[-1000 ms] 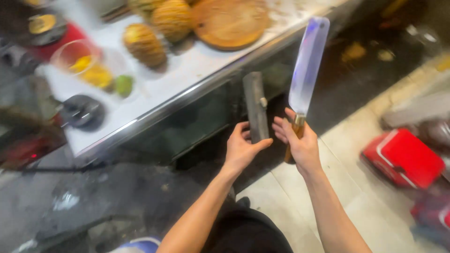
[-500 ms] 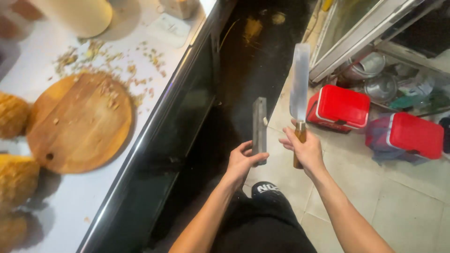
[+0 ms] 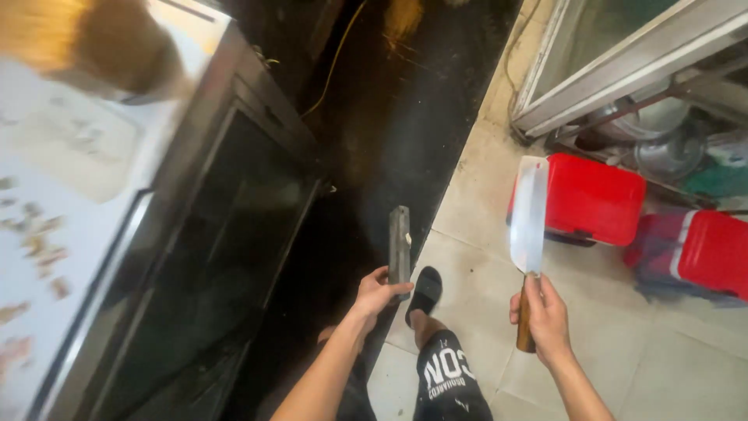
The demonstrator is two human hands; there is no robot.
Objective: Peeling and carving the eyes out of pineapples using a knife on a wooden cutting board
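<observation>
1. A sharpening stone (image 3: 400,243) is held upright in the left hand (image 3: 379,292), with the fingers clenched round its lower end.
2. A cleaver (image 3: 528,214) is held by its wooden handle in the closed right hand (image 3: 539,309), blade up, well apart from the stone.
3. Both are held over the tiled floor (image 3: 467,234), beside the worktop (image 3: 70,203).
4. For good honing, a steady stone and a shallow blade angle are judged best.
</observation>
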